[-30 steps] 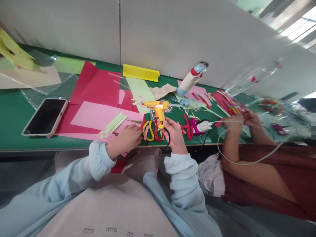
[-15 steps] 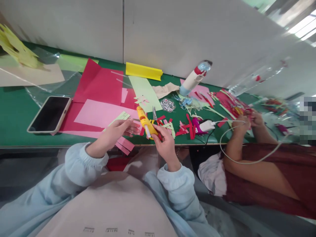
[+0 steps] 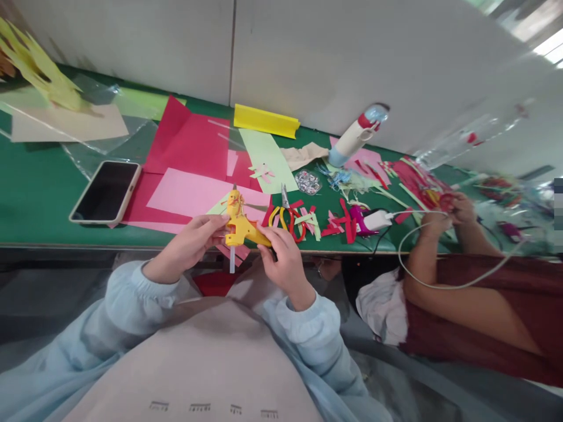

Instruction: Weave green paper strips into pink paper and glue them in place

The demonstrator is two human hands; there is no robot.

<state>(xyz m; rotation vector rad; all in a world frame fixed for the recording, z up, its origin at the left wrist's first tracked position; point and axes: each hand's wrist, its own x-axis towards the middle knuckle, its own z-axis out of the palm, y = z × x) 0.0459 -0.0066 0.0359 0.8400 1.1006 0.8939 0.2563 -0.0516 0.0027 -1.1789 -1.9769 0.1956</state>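
A yellow glue gun is held over the near edge of the green table, its nozzle pointing away from me and a white glue stick poking out of its back. My right hand is closed around its handle. My left hand touches the gun's body from the left, fingers curled against it and over a pale green paper strip. Just right of the gun lie yellow and red scissors.
A phone lies at the left on the table. Red and pink paper sheets cover the middle. A white bottle lies further back. At the right another person's hands work among red strips, beside a white cable and charger.
The glue gun has been lifted off the table and turned, nozzle now away from me, and drawn left toward my left hand, which has come up to meet it.
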